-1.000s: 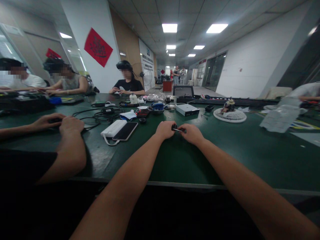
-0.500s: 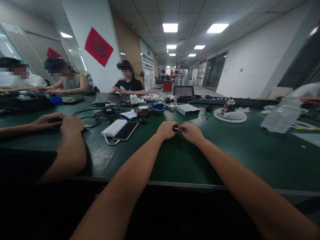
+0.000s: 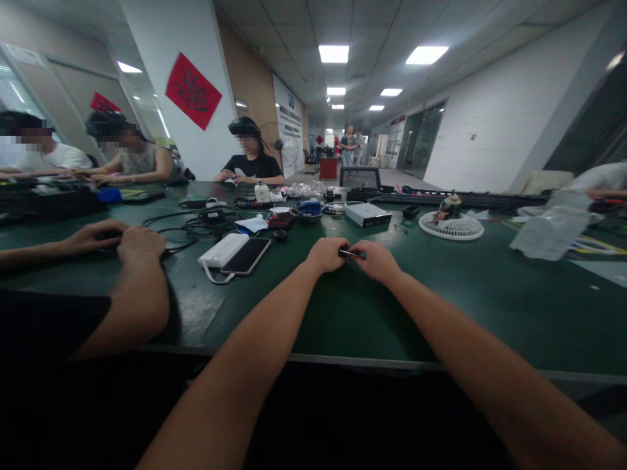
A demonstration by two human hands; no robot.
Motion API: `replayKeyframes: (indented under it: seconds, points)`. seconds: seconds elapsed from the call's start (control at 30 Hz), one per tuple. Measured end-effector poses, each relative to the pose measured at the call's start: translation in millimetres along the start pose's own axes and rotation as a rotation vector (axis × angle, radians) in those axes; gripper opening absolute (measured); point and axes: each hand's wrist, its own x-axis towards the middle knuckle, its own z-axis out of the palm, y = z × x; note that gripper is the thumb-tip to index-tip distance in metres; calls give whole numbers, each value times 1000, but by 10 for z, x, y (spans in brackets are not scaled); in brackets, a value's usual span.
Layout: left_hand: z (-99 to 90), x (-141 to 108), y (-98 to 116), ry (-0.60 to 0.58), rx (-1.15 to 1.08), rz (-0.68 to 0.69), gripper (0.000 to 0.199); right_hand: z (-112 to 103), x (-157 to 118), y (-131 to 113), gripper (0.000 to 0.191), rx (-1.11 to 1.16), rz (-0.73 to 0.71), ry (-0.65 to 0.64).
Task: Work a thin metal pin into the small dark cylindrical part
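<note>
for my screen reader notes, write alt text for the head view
A person's left hand and right hand hold a small dark object over a green table. A smartphone lies to their left; beyond sit a silver box and a white fan grille.

Head camera | facing forward — tilted down | green tabletop near, room beyond

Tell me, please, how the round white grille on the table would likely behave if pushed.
The round white grille would probably slide rather than roll, since it lies flat on the table. It may be stiff, as its ribs form an even round outline. The raised part at its middle could make it somewhat top-heavy.
</note>
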Motion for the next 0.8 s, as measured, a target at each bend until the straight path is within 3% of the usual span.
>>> replayKeyframes:
  seconds: [0.8]
  points:
    - [-19, -11, 20, -47, -20, -1, 28, -18, -3, -32, 23, 4, -32, -35]
